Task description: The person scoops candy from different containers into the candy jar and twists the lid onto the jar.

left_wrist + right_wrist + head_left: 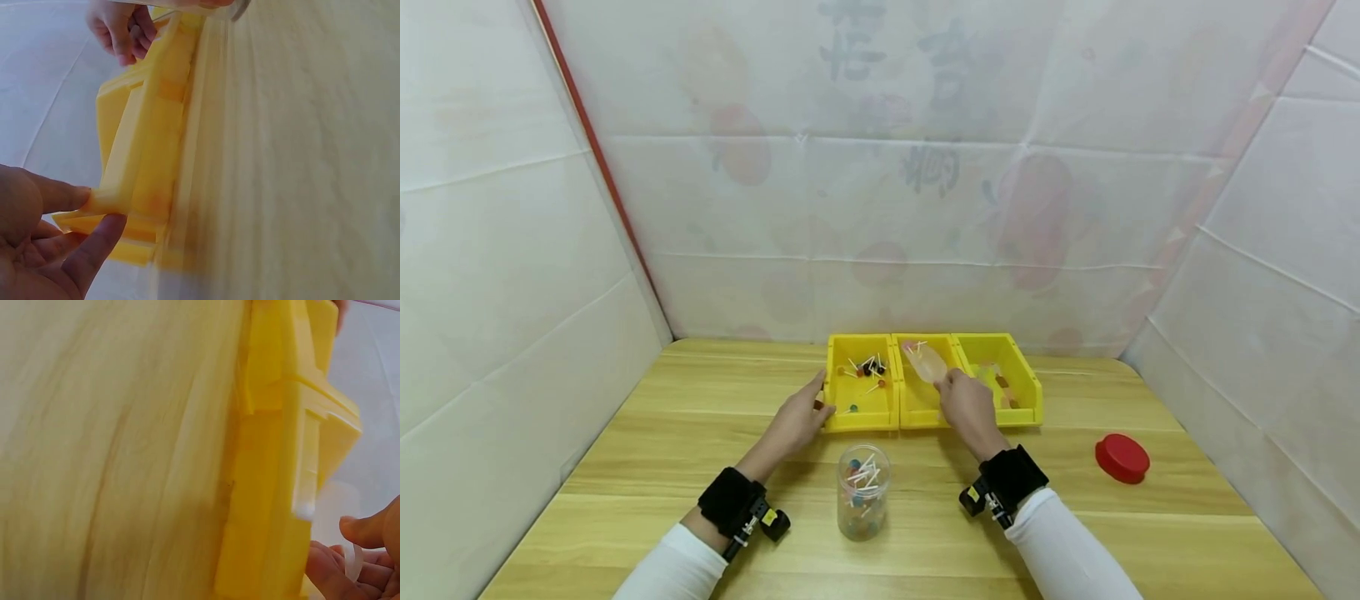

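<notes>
Nearest to the person stands a clear round plastic jar (863, 492) on the pale wooden table (647, 467), between the two forearms. It is open at the top and holds small coloured lollipops with white sticks; it stands upright and touches neither hand. Its place in the middle keeps it within easy reach of both hands.

A little farther, the left hand (797, 421) pinches the near left corner of the left yellow plastic bin (859, 417). In the left wrist view the thumb and a finger (94, 240) close on the rim of this bin, probably to keep the row steady. Some lollipops (868, 371) lie loose inside it.

The right hand (966, 404) is over the middle yellow plastic bin (917, 412) and holds a pale translucent scoop (927, 363) with curled fingers. The scoop points away from the person, into the bin. The right wrist view is blurred, so I cannot tell how tightly it is gripped.

The right yellow plastic bin (1026, 392) touches the middle one, and a few small pieces lie in it. The three bins form one row close to the back wall, so room behind them is little. To the right, well apart, a red round lid (1122, 457) lies flat. Wide bare table remains at both sides and in front.
</notes>
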